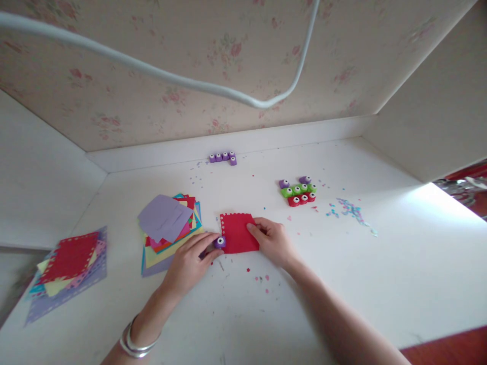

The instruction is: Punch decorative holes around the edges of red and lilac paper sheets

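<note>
A square of red paper (pixel 239 234) lies in front of me, with small punched holes along its top edge and the upper part of its left edge. My left hand (pixel 194 261) is closed around a purple craft punch (pixel 219 242) with a white and black button, set against the paper's left edge. With thumb on top and fingers beneath, my right hand (pixel 273 238) pinches the paper's right side. Tiny punched bits, among them a red one (pixel 248 270), lie on the table just below the paper.
Left of my hands sits a pile of coloured paper (pixel 165 218); farther left are punched sheets (pixel 72 256). Purple punches (pixel 225 156) line the back. Green punches (pixel 297 189), red punches (pixel 303 199) and two purple ones stand right, near confetti (pixel 352 210). A white cable (pixel 171 76) hangs above.
</note>
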The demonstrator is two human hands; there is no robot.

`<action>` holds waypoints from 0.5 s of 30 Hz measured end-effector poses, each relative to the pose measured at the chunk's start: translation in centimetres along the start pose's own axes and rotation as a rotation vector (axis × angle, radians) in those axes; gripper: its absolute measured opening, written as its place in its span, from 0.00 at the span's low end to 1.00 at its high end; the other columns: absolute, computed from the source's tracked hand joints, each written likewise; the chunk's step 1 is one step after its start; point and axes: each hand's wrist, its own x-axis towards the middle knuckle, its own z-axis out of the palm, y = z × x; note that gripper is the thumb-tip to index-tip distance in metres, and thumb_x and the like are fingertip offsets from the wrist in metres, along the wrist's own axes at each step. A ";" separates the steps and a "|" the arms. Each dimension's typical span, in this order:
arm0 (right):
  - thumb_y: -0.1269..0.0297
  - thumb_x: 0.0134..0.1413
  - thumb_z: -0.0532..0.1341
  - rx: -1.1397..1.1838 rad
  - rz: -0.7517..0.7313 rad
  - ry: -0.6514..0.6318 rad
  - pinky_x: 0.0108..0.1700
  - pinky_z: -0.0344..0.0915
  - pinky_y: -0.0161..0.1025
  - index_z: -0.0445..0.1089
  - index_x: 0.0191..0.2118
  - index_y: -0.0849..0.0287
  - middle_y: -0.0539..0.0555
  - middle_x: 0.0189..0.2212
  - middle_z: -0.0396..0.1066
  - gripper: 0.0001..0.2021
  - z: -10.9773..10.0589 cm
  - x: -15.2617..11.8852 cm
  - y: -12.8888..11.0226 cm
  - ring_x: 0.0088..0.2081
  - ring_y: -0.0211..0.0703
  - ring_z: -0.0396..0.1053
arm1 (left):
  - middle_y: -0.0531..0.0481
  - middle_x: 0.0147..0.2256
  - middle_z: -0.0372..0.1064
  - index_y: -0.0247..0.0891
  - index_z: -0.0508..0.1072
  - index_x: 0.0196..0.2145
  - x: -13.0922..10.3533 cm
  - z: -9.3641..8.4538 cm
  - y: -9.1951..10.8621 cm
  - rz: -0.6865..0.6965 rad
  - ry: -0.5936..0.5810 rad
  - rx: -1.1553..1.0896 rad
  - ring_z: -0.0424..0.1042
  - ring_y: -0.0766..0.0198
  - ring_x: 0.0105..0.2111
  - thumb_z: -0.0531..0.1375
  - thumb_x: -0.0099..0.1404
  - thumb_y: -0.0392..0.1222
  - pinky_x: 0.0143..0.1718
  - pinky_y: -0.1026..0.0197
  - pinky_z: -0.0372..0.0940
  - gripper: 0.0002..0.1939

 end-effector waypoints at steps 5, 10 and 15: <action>0.58 0.60 0.53 -0.102 -0.015 -0.026 0.24 0.55 0.32 0.74 0.37 0.57 0.49 0.23 0.71 0.14 -0.3 -0.1 -0.3 0.23 0.36 0.62 | 0.47 0.44 0.73 0.41 0.72 0.48 0.1 -0.2 0.3 -0.009 -0.016 0.002 0.72 0.60 0.45 0.61 0.64 0.40 0.51 0.56 0.67 0.14; 0.58 0.61 0.53 -0.187 0.002 -0.019 0.24 0.53 0.32 0.72 0.34 0.56 0.47 0.21 0.68 0.13 -0.3 -0.1 -0.6 0.22 0.34 0.59 | 0.48 0.45 0.73 0.42 0.72 0.48 0.1 -0.2 0.2 -0.018 -0.037 -0.009 0.71 0.60 0.46 0.61 0.64 0.39 0.51 0.56 0.66 0.14; 0.59 0.60 0.53 -0.221 0.015 -0.017 0.23 0.53 0.32 0.71 0.33 0.56 0.46 0.19 0.67 0.12 -0.2 0.0 -0.7 0.21 0.34 0.59 | 0.48 0.45 0.73 0.43 0.71 0.49 0.0 0.0 -0.1 -0.009 -0.036 0.016 0.71 0.60 0.45 0.61 0.63 0.39 0.51 0.56 0.67 0.16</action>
